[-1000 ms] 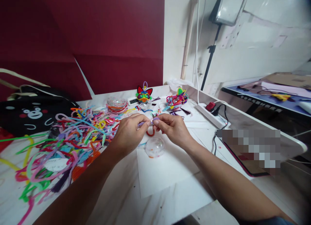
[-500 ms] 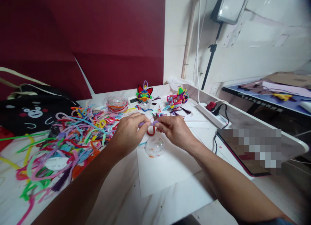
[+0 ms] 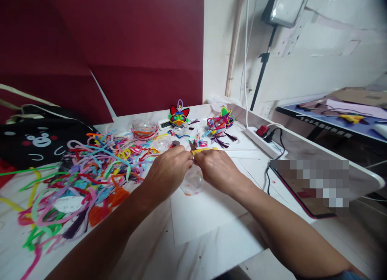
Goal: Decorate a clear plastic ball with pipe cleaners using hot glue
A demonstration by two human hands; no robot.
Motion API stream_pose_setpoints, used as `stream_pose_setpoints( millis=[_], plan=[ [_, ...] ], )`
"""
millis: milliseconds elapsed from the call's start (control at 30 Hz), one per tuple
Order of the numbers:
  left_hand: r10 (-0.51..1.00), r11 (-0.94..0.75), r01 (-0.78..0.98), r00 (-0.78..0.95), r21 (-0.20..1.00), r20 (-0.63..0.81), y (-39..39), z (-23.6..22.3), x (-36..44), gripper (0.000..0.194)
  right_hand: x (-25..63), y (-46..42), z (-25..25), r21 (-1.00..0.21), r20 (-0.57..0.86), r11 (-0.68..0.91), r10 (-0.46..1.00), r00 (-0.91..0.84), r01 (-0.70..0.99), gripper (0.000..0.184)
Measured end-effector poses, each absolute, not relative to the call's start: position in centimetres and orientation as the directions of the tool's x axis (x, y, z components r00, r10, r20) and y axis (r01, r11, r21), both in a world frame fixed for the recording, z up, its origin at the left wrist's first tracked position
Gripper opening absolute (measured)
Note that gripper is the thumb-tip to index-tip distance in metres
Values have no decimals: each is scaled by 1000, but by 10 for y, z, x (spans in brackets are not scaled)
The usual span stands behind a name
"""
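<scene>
Pipe cleaners (image 3: pixel 90 175) are heaped at left, presumably for easy reach. The left hand (image 3: pixel 171 167) is curled; just below, a clear dome (image 3: pixel 192 184) is set on white paper (image 3: pixel 208 217); the right hand (image 3: pixel 218 167) is held close alongside; whether anything is pinched cannot be told.

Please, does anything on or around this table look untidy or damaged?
Yes. At the left, the fuzzy stems lie tangled, some straying across the table. Behind, a pale slanted gap interrupts the maroon sheet; whether it is torn, I cannot tell.
</scene>
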State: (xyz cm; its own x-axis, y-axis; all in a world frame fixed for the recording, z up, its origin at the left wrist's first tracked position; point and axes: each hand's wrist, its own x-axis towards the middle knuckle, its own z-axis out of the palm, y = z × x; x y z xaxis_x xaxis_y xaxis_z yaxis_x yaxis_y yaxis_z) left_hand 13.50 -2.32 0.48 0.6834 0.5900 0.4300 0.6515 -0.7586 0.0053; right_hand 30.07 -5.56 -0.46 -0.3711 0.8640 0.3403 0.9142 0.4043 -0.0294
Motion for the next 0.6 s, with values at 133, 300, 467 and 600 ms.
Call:
stream_pose_setpoints(
  millis=[133,300,467,600],
  plan=[
    [587,-770,637,689,30,425,-23,4,137,27,300,-56,-2,-20,297,400,877,-376,916,20],
    [618,-753,649,642,107,454,-23,5,137,25,305,-54,-2,-94,326,452,856,-402,887,16],
    [631,-749,610,540,258,556,-22,9,136,21,308,-47,-8,-464,424,491,854,-301,738,12],
    [748,-654,549,368,520,553,-21,14,135,15,305,-42,-10,-864,393,422,906,-155,275,15]
  ],
)
